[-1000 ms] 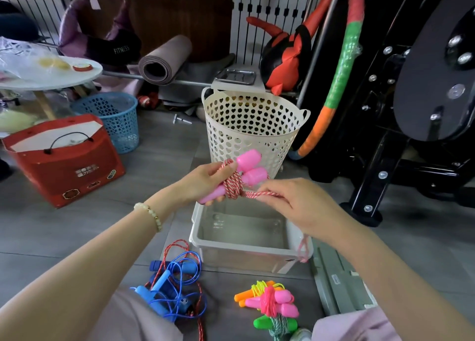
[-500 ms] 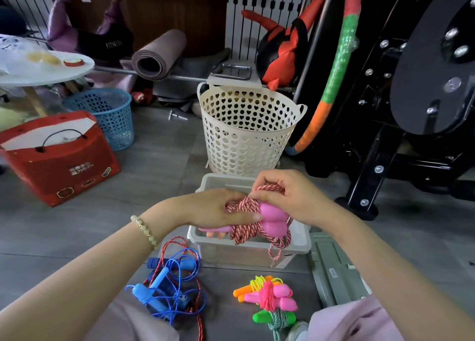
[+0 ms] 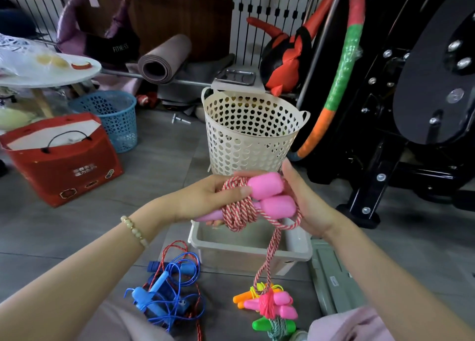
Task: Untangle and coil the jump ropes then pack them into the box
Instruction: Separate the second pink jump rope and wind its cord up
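My left hand (image 3: 205,199) grips a jump rope by its two pink handles (image 3: 270,194), with red-and-white cord (image 3: 237,212) wound several times round them. A loose loop of that cord hangs down past the handles and runs across my right hand (image 3: 305,204), whose fingers are straight beside the handles. Both hands are above the empty white box (image 3: 223,245) on the floor. Near my knees lie a tangle of blue and red ropes (image 3: 169,289) and a small pile of coiled ropes (image 3: 270,307) with orange, pink and green handles.
A cream perforated basket (image 3: 252,135) stands just behind the box. A red carton (image 3: 64,158) and a blue basket (image 3: 113,117) sit to the left, black gym equipment (image 3: 398,109) to the right. A rolled mat (image 3: 164,58) lies at the back.
The hands dropped toward the box, then rose a little. My right hand has left the wound cord and opened beside the handles. A long loop of cord now hangs free.
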### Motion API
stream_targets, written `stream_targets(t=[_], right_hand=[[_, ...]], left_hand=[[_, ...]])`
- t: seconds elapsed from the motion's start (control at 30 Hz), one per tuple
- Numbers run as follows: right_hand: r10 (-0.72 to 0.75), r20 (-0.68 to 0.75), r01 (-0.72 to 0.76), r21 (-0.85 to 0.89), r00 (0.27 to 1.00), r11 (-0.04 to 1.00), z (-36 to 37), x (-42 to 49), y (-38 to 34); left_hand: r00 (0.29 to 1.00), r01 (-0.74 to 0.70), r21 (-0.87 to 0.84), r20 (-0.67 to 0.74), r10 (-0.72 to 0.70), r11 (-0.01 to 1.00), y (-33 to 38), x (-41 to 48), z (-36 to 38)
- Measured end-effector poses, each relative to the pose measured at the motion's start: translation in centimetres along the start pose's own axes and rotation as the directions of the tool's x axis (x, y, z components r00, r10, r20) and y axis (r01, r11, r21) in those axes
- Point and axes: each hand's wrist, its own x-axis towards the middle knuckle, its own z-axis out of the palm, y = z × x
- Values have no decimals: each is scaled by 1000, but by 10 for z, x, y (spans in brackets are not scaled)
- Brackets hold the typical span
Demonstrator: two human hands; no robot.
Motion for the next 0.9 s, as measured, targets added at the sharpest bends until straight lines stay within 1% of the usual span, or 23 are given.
stream_targets(t=[0.07,0.1,0.2,0.27,0.3,0.33,0.37,0.4,0.47,0.53,0.6,0.67,0.7,0.77,0.83,0.9], right_hand=[[-54,-11,54,-44,998,998,-1,2,3],[-59,1,59,-60,998,996,-1,2,4],[17,12,-16,-12,1000,1000,-6,1,10],[49,-2,-48,63,999,997,-6,0,14],[47,-22,-45,79,999,996,-4,0,16],[37,-59,-33,60,998,998,-2,1,18],[26,-101,-27,-4,994,1000,3,2,18],[13,-145,-28,-106,989,994,6,4,20],[-28,-195,-30,-289,980,957,14,7,21],[-93,-236,-18,-431,967,902,15,10,26],[-147,-269,-45,-595,952,803,13,10,31],[-135,-268,-103,-716,954,691,10,7,33],[-122,-269,-119,-727,955,676,10,5,33],[-144,-281,-90,-677,949,730,10,3,30],[-186,-292,-47,-639,938,768,10,3,25],[-221,-261,8,-630,940,777,6,3,17]], left_hand=[[999,31,-32,-24,-31,999,1,-1,0],[999,41,-46,-23,-42,998,-1,-1,0],[997,69,-104,-38,-73,992,-9,1,0],[988,77,-162,-122,-98,984,-12,4,-3],[982,72,-177,-161,-101,982,-13,7,-4],[975,70,-183,-196,-107,981,-13,9,-5],[968,73,-183,-225,-114,980,-14,12,-5],[960,79,-179,-253,-123,981,-14,13,-4],[942,90,-166,-307,-139,982,-16,16,-3],[928,97,-165,-342,-149,982,-18,19,-3],[904,102,-178,-393,-165,979,-19,21,-7],[858,108,-215,-473,-200,971,-18,22,-14],[827,113,-224,-518,-217,968,-17,22,-18],[787,129,-186,-579,-214,974,-16,22,-24],[780,139,-123,-597,-185,983,-17,22,-27],[781,153,-65,-604,-161,986,-18,21,-30]])
